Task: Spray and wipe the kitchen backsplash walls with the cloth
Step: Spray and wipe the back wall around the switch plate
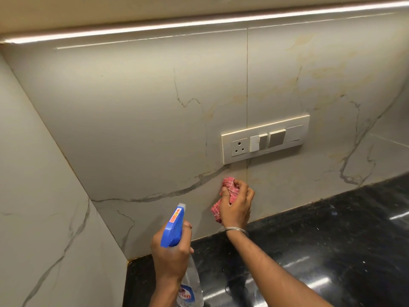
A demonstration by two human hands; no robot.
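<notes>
The backsplash wall is pale marble-look tile with grey veins, meeting a side wall at the left corner. My right hand grips a bunched red patterned cloth and presses it on the tile just below the switch plate, near the vertical tile joint. My left hand holds a clear spray bottle by the neck; its blue trigger head points up toward the wall, left of the cloth.
A cream switch plate with a socket and rocker switches sits on the wall above the cloth. A glossy black stone counter runs below the tiles. A lit strip glows under the cabinet overhead.
</notes>
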